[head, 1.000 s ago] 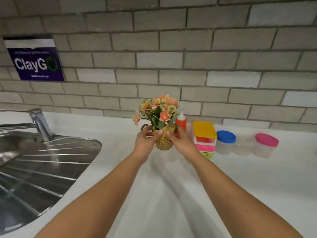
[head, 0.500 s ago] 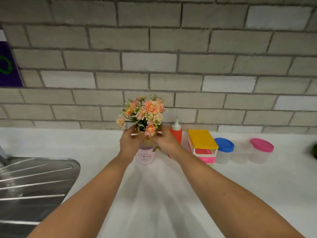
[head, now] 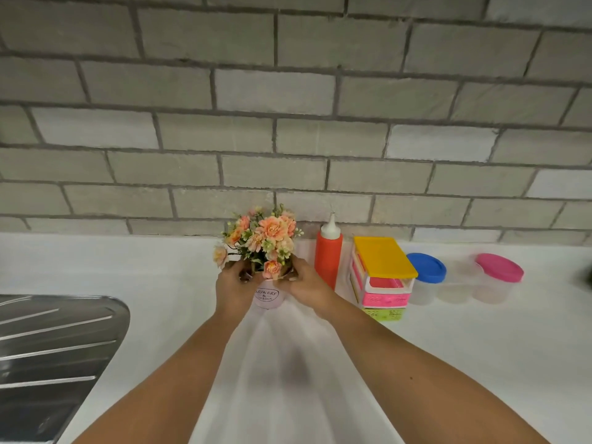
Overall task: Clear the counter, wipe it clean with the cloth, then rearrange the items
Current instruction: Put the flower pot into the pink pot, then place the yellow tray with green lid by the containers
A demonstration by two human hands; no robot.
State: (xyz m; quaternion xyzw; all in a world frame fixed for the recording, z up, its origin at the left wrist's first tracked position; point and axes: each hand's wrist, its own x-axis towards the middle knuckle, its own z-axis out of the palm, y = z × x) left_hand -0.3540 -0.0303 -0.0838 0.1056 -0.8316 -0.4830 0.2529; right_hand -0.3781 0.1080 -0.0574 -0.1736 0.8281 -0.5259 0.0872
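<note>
Head view: our left hand (head: 232,288) and right hand (head: 304,288) both clasp the rim of the pink flower pot (head: 268,296). It sits on the white tabletop (head: 153,270) just left of the red squeeze bottle (head: 328,256). Stacked baskets (head: 382,277) stand just right of that bottle.

Ahead of me a wall (head: 288,91) of grey bricks with darker joints fills the upper view, and at my lower left lies a ribbed steel drainboard (head: 48,347) with a rounded corner.
</note>
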